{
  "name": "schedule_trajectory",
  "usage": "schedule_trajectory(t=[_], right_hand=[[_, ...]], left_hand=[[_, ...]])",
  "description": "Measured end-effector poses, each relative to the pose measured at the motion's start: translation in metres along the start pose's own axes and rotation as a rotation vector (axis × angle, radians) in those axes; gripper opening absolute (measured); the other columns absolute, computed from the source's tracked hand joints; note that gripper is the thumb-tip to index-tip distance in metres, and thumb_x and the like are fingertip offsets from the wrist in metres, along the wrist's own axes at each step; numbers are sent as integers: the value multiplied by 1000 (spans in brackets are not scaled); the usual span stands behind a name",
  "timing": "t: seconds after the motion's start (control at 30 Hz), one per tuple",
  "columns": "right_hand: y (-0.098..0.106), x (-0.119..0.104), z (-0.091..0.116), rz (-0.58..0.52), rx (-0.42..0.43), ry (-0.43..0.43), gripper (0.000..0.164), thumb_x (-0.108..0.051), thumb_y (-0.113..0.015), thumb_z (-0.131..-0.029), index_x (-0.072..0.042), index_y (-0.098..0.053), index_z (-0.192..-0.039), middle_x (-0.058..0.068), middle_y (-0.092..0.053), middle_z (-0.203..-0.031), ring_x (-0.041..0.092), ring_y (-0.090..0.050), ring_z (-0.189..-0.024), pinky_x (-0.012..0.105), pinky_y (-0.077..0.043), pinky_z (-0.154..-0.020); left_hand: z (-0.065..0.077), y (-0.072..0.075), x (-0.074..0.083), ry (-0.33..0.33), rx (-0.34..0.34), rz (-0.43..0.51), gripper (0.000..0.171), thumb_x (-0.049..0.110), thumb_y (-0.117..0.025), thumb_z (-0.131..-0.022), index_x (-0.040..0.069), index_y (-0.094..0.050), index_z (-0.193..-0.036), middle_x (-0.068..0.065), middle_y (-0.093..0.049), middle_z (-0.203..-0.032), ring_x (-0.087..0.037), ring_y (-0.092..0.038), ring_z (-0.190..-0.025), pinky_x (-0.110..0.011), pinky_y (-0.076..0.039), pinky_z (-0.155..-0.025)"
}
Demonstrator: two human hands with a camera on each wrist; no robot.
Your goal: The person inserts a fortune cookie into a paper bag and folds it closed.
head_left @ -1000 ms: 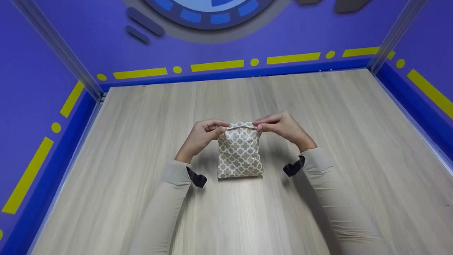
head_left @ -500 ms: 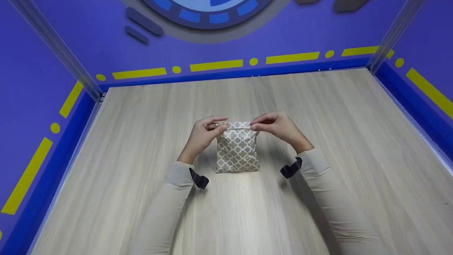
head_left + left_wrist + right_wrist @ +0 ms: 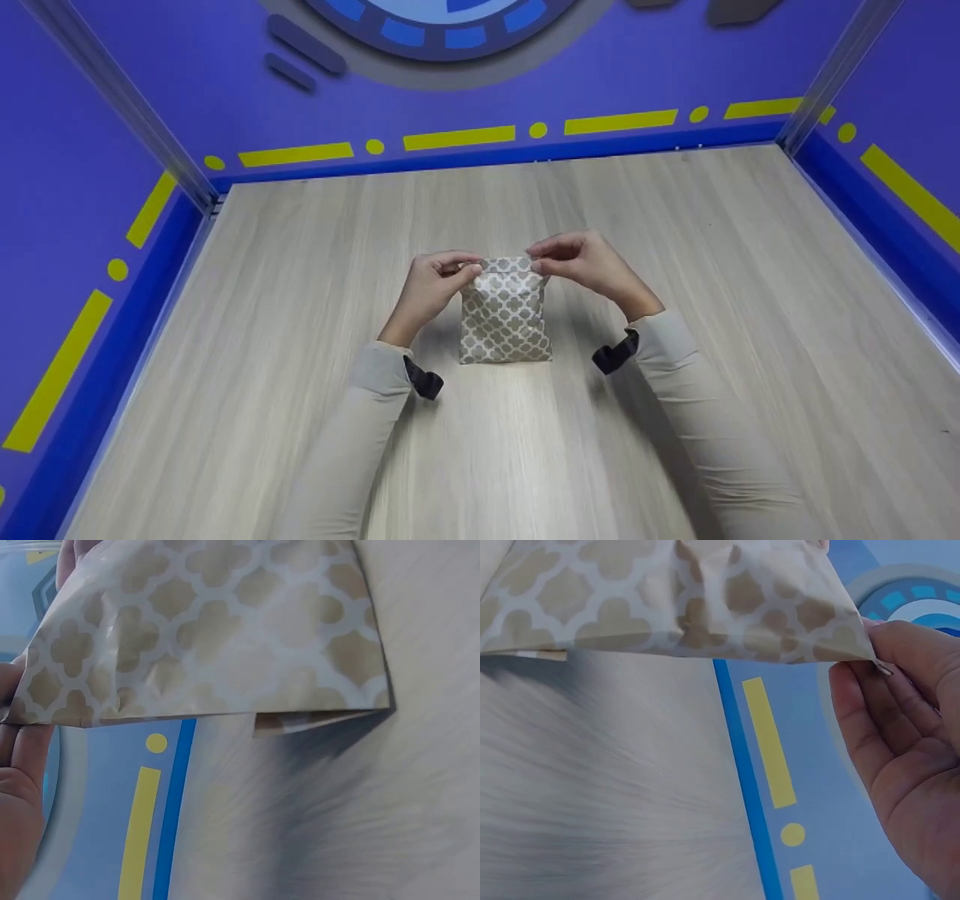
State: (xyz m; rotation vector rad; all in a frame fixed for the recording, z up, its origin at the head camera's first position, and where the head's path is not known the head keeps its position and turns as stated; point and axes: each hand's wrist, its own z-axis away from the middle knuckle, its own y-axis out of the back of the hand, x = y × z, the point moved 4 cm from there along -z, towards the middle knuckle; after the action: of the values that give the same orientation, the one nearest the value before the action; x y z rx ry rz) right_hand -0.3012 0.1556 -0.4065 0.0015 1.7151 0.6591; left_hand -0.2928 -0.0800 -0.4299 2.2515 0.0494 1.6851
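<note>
A small paper bag (image 3: 504, 319) with a tan and white quatrefoil pattern stands on the table, its top edge folded over in a narrow band. At the top left corner, my left hand (image 3: 431, 289) pinches the fold between thumb and fingers. My right hand (image 3: 592, 270) pinches the opposite top corner. In the left wrist view the bag (image 3: 225, 637) fills the upper part, its lower edge touching the table. The right wrist view shows thumb and fingers of the right hand (image 3: 907, 720) on the corner of the bag (image 3: 690, 600). What the bag contains is hidden.
The pale wood-grain table (image 3: 300, 300) is bounded by a purple-blue back wall (image 3: 450, 112) with yellow markings and by side walls. A black wrist camera (image 3: 424, 379) hangs under the left cuff, another black camera (image 3: 615, 356) under the right.
The folded band at the bag's top has flattened and become straighter. The bag's bottom edge has shifted slightly away from me, and both hands have moved a little with it.
</note>
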Motion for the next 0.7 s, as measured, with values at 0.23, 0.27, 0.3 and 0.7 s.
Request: schedule_trajectory(t=[0.23, 0.27, 0.3, 0.7], right_hand=[[-14, -11, -5, 104, -25, 68, 30, -17, -70, -88, -2, -70, -114, 14, -70, -108, 11, -64, -83, 19, -52, -71], [-16, -13, -6, 122, -26, 66, 29, -18, -71, -88, -3, -71, -113, 13, -71, -106, 13, -65, -83, 20, -52, -72], [-18, -15, -8, 140, -25, 64, 28, -20, -71, -87, -5, -71, -111, 11, -71, -105, 13, -66, -84, 21, -52, -72], [-31, -22, -12, 192, 31, 140, 17, -16, -73, -85, -4, -75, -96, 11, -72, -91, 13, -65, -77, 20, -51, -68]], left_hand=[[1, -4, 4, -38, -7, 3, 19, 14, -69, -88, 4, -74, -103, -10, -74, -91, -7, -63, -72, -19, -50, -65], [1, -5, 5, -43, -12, 2, 18, 14, -69, -89, 4, -74, -103, -11, -74, -91, -7, -63, -72, -19, -50, -66], [1, -5, 5, -50, -16, 2, 18, 14, -68, -89, 3, -74, -103, -11, -74, -91, -7, -64, -73, -19, -50, -66], [-1, -12, 8, -65, -22, -40, 17, 14, -70, -87, 6, -73, -102, -7, -70, -88, -7, -54, -65, -20, -45, -60]])
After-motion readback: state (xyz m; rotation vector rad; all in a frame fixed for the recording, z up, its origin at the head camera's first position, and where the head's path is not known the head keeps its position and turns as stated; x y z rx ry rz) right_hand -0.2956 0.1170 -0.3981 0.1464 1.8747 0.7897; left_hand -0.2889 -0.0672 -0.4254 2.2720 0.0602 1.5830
